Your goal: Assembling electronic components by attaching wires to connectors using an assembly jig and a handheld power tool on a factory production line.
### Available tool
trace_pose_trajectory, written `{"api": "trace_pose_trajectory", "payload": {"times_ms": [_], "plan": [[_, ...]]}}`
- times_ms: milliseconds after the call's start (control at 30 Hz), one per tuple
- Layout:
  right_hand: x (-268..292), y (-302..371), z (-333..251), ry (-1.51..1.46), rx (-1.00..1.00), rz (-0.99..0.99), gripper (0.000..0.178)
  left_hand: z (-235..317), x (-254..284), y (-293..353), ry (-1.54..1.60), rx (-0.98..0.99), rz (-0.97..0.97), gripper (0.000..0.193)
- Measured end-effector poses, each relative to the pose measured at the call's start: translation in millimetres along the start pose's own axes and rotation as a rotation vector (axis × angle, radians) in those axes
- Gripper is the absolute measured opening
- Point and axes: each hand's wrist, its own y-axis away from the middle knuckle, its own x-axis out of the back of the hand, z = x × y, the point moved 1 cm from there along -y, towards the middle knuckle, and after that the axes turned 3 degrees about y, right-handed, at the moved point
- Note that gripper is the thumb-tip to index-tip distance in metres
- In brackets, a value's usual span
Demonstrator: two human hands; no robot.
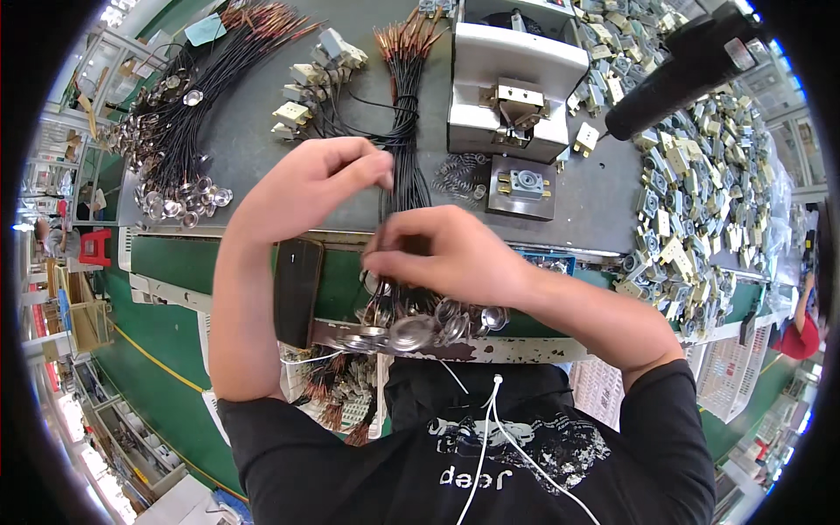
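**Head view: your left hand (319, 188) and right hand (459, 254) work at the middle bundle of black leads (405, 118)**

Your left hand arches in from the left, its fingers curled and the thumb and forefinger tips brought close together at the bundle's left side. You can't tell from here whether they pinch a lead or only touch the bundle.

Your right hand lies nearer to you, over the near part of the leads. Its thumb and fingers bend into a ring, tips close together beside dark strands; blur hides whether a strand is pinched between them.

The bundle runs from far to near on the grey worktop (232, 140), its copper-coloured ends (409, 39) fanned out at the far end. At the near end, round metal cups (411, 332) cluster just on your side of your right hand.

Left of the bundle sit cream connector blocks (293, 114), and farther left a second bundle of black leads (223, 74). To the right are loose coil springs (459, 175), a metal block (523, 206) bearing a grey fitting (527, 181), and a black power screwdriver (674, 83) above a heap of cream and grey blocks (678, 206).
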Motion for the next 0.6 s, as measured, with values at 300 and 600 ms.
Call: {"api": "trace_pose_trajectory", "payload": {"times_ms": [300,600], "plan": [[-6,31,16,-0.644,-0.052,0.207,0.014,-6,-19,41,-0.295,-0.176,-0.266,0.022],[0,38,8,-0.437,-0.107,0.303,0.016,8,-38,61,-0.46,-0.226,-0.065,0.027]]}}
